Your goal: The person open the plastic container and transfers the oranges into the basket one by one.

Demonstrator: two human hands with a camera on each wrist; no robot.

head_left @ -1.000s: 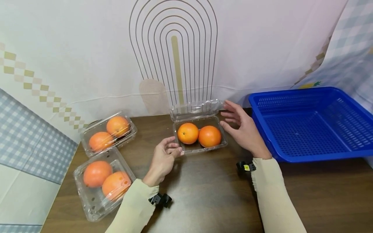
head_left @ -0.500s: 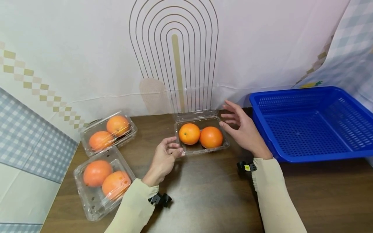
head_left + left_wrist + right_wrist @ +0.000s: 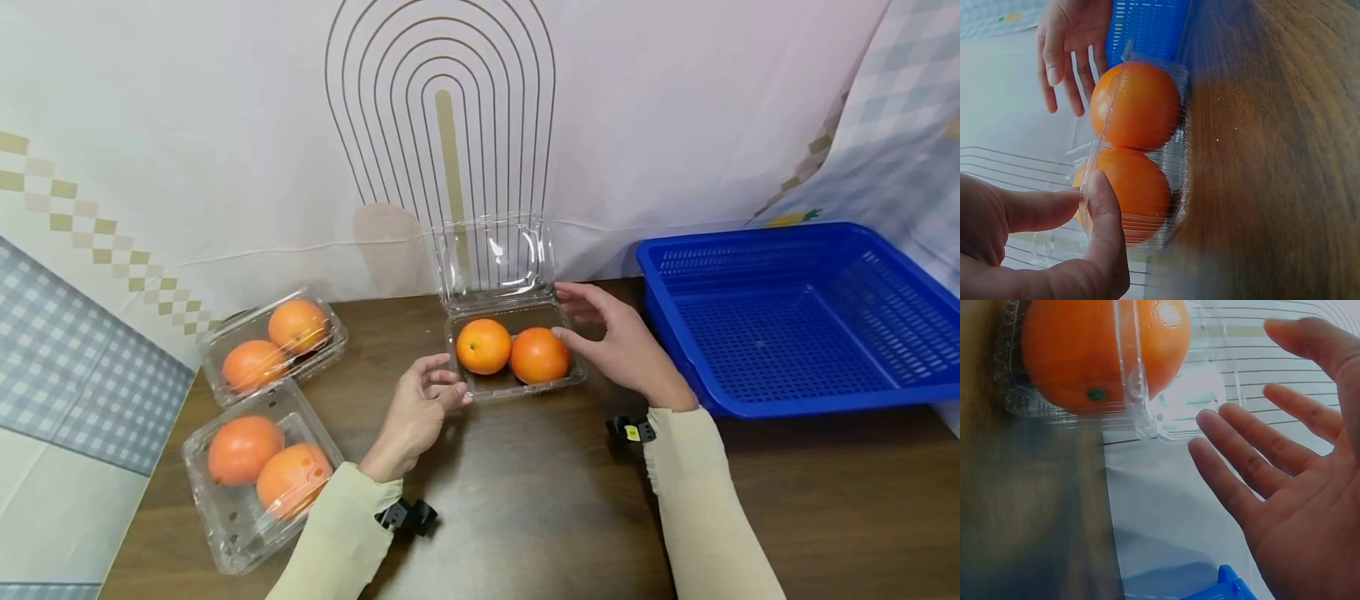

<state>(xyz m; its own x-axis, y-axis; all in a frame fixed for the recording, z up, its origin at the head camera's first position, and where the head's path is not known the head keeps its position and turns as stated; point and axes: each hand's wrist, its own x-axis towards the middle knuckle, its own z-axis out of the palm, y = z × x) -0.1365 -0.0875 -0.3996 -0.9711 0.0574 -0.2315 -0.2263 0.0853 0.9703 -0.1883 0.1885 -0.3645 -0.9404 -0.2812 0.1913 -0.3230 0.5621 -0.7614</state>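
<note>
A clear plastic clamshell box (image 3: 525,387) holds two oranges (image 3: 483,346) side by side. Its hinged lid (image 3: 498,262) stands raised at the back, in front of the wall. At the box's left front corner, my left hand (image 3: 416,412) pinches the rim (image 3: 1092,165) between thumb and finger, as the left wrist view shows. My right hand (image 3: 622,342) is at the box's right side, its fingers spread and holding nothing. In the right wrist view those fingers (image 3: 1241,450) reach toward the raised lid, beside the nearer orange (image 3: 1079,350).
To the right stands a blue plastic basket (image 3: 750,408) with perforated sides. Two more clear boxes with oranges lie at the left: one box (image 3: 213,337) at the back and another box (image 3: 225,550) in front of it. A patterned sheet (image 3: 262,167) covers the wall behind the table.
The lid, low and foreshortened a second ago, now shows taller and more upright. My right hand has shifted slightly left toward the box. My left hand keeps its pinch on the rim.
</note>
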